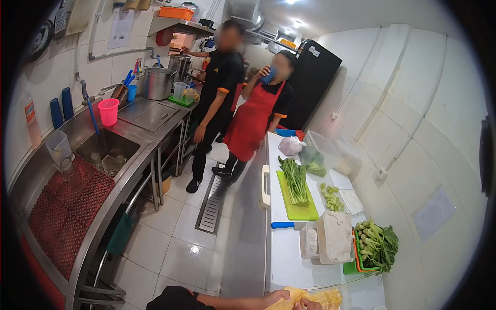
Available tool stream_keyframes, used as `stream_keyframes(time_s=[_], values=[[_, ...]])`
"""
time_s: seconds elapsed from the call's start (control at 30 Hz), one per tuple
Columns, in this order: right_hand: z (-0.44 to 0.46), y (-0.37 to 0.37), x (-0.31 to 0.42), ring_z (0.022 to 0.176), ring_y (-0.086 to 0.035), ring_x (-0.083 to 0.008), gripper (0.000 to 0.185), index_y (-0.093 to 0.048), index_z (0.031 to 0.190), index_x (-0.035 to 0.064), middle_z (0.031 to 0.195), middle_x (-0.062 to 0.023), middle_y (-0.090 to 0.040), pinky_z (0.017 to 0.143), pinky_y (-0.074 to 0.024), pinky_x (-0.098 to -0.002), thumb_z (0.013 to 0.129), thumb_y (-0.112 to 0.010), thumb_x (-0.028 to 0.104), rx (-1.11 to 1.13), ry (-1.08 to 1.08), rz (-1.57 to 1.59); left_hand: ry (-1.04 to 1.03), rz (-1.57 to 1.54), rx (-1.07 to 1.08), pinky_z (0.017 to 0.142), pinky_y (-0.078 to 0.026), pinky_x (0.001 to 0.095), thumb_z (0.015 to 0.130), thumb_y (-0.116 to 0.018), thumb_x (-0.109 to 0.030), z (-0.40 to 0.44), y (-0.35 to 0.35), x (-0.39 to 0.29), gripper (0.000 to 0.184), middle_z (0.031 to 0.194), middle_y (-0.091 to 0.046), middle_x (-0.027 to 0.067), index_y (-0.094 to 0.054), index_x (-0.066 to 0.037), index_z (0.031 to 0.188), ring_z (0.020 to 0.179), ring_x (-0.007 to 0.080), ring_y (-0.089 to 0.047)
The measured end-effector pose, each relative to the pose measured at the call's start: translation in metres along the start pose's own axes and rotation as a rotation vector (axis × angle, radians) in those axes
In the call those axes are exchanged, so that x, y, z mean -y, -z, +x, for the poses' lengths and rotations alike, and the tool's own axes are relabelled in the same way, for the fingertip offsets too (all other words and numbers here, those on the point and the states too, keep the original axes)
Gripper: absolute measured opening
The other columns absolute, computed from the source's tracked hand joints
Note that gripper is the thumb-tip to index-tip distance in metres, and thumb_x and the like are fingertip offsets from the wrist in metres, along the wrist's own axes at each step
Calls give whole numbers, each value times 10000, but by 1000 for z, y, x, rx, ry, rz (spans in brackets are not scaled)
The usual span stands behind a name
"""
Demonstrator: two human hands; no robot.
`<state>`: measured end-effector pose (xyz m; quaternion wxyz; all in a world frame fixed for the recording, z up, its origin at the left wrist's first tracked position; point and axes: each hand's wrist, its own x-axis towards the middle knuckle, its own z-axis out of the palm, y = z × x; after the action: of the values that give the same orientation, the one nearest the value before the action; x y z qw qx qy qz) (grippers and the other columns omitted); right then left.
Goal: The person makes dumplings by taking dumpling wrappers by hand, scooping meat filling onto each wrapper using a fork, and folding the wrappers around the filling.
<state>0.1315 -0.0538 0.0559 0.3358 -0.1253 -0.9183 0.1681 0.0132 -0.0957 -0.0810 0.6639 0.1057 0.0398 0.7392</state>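
Note:
At the bottom edge of the head view, my left hand (276,297) grips a crumpled yellow plastic bag (328,298). Close beside it, my right hand (308,305) is also closed on the bag, partly cut off by the frame. The bag lies over the near end of the white worktop (305,281). Farther along stand a tub of pale contents (335,237) and a green basket of leafy vegetables (377,245). A blue-handled knife (282,225) lies by a green cutting board (310,211) with long green stalks (295,181).
On the left are a steel sink (111,150), a red mat (67,212) and a pink bucket (108,112). A person in black (217,88) and a person in a red apron (256,119), drinking from a blue cup, stand beyond the floor drain (211,206).

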Motion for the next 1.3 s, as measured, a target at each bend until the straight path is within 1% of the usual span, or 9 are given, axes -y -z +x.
stream_keyframes(time_s=[0.33,0.63,0.77,0.93,1.0,1.03,1.13,1.23,1.3], values=[[-7,-8,-17,699,-564,-282,188,-605,897,-15,785,-171,-602,649,-459,-362,780,-622,131,36,-117,116,23,9,12,874,-429,303,740,-425,-175,6,0,5,598,1133,-533,120,-339,-36,1315,966,204,-550],[-9,-6,-27,663,-533,-158,183,-602,867,30,726,-73,-584,627,-450,-295,771,-651,178,123,-381,274,45,32,14,874,-429,299,740,-424,-170,5,3,9,599,1131,-534,117,-335,-38,1318,963,200,-551],[-7,-3,-25,645,-542,-156,170,-581,828,50,692,-56,-575,601,-454,-290,762,-656,187,132,-352,287,70,30,30,873,-429,298,741,-423,-168,8,13,20,600,1130,-534,116,-334,-38,1319,962,199,-551],[-11,-3,-29,650,-536,-166,175,-580,839,47,717,-67,-583,597,-457,-291,757,-661,179,182,-470,274,62,54,65,871,-426,290,745,-416,-152,12,20,32,601,1128,-530,106,-321,-40,1327,963,188,-546],[-7,0,-20,646,-537,-168,178,-582,846,45,713,-69,-584,600,-458,-291,756,-661,178,165,-480,293,35,84,68,868,-420,276,753,-406,-125,9,12,30,604,1126,-520,90,-298,-42,1341,965,170,-536],[-9,-2,-24,647,-536,-170,193,-588,878,44,714,-68,-582,606,-459,-292,754,-661,173,174,-441,288,92,55,110,878,-411,268,755,-398,-111,21,49,39,620,1151,-509,92,-271,-50,1359,985,173,-529],[-14,-8,-35,661,-542,-174,221,-596,926,39,753,-74,-594,610,-457,-290,761,-652,175,164,-376,253,0,90,90,892,-404,271,755,-398,-109,17,31,34,622,1147,-510,90,-269,-56,1361,997,180,-523],[-19,-14,-43,676,-550,-178,248,-598,966,32,800,-82,-607,611,-456,-288,774,-639,183,95,-317,259,52,-13,11,911,-397,277,754,-397,-105,14,14,32,617,1153,-508,94,-274,-62,1357,1005,192,-522],[-22,-15,-43,689,-555,-177,256,-597,977,28,823,-82,-612,612,-455,-283,781,-633,189,68,-335,287,15,-17,62,913,-401,287,750,-397,-99,14,0,30,613,1147,-511,101,-279,-64,1352,1016,194,-521]])
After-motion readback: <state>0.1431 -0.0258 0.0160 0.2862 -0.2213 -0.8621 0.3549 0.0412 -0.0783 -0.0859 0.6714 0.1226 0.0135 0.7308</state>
